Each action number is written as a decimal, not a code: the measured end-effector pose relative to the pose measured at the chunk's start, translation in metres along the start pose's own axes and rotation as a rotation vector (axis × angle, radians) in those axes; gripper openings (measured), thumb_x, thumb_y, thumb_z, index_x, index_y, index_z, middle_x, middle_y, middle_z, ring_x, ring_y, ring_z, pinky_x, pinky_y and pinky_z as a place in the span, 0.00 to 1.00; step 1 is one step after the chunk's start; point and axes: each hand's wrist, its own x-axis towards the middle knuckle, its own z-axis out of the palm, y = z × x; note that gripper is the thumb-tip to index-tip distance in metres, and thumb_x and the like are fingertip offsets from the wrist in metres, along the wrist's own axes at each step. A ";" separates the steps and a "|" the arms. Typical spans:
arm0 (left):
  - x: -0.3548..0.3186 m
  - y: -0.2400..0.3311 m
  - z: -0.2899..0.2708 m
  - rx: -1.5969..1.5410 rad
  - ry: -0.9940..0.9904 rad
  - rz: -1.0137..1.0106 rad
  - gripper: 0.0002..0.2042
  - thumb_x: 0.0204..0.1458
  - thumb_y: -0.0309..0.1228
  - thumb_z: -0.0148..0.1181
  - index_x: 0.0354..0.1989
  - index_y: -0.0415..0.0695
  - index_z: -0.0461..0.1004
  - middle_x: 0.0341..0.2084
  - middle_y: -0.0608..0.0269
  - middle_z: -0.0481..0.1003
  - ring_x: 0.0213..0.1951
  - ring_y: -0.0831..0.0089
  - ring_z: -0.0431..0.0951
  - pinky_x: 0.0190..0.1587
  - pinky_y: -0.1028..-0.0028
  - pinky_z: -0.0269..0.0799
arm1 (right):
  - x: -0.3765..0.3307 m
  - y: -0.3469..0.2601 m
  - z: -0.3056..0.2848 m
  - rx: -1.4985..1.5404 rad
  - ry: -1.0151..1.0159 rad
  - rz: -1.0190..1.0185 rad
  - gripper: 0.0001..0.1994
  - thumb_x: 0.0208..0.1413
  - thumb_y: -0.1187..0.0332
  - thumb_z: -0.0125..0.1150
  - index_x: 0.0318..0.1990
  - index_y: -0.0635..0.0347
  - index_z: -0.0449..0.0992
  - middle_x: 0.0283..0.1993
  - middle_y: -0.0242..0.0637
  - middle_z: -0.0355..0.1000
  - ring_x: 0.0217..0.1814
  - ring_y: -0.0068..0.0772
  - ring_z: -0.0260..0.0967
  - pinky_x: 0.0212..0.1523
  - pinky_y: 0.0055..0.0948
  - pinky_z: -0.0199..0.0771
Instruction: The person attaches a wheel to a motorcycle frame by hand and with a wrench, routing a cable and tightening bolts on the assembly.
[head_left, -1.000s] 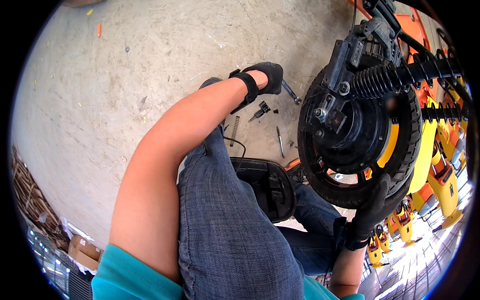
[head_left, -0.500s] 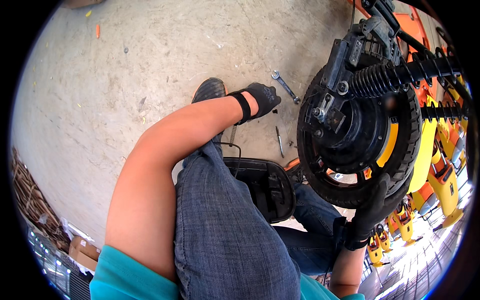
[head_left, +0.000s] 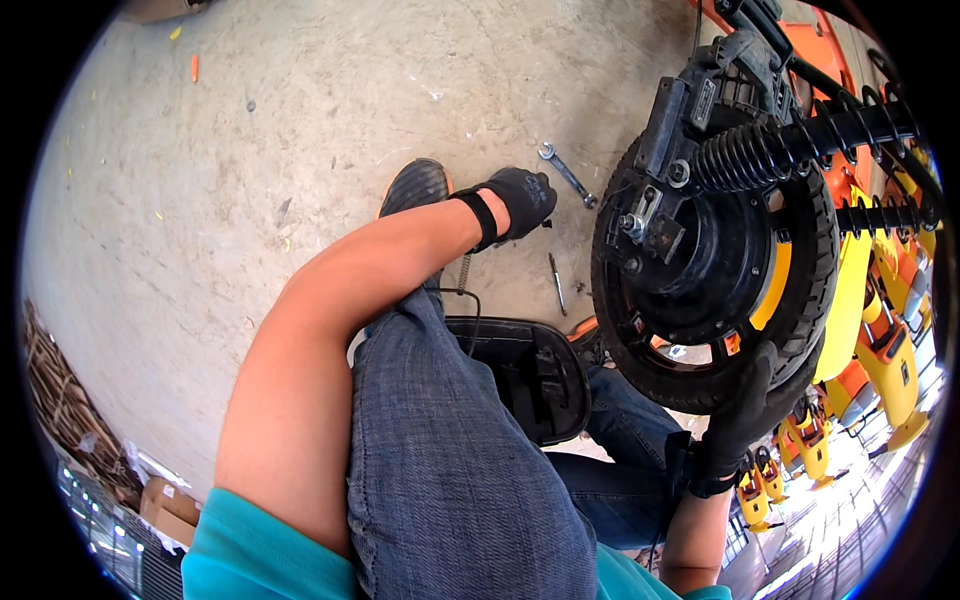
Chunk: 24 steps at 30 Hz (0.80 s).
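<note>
My left hand [head_left: 525, 204], in a black glove, is down by the concrete floor with its fingers curled in. Whatever it may hold is hidden; a tiny dark piece shows just below the fingers. An open-ended wrench [head_left: 568, 176] lies beyond it, apart from the hand. Nearer to me lies a thin screwdriver-like tool [head_left: 557, 283]. At the right, my gloved right hand [head_left: 745, 425] grips the near lower edge of a black tyre [head_left: 812, 270], thumb along its sidewall. The wheel's hub [head_left: 700, 270] carries an axle nut [head_left: 630, 222] at its middle left.
Above the wheel run coil-spring shock absorbers [head_left: 810, 145]. A black open plastic housing [head_left: 575, 400] with a cable lies between my legs. My shoe [head_left: 418, 185] is beside my left hand. Yellow vehicles [head_left: 888, 370] line the right; cardboard boxes [head_left: 168, 508] stand lower left.
</note>
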 end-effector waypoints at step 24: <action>-0.043 0.048 -0.172 -0.671 0.001 -0.119 0.09 0.60 0.37 0.51 0.40 0.45 0.72 0.22 0.72 0.68 0.20 0.84 0.67 0.23 0.82 0.64 | -0.002 -0.003 -0.011 0.071 0.081 -0.134 0.34 0.48 0.59 0.64 0.61 0.66 0.61 0.54 0.53 0.69 0.56 0.44 0.68 0.56 0.35 0.67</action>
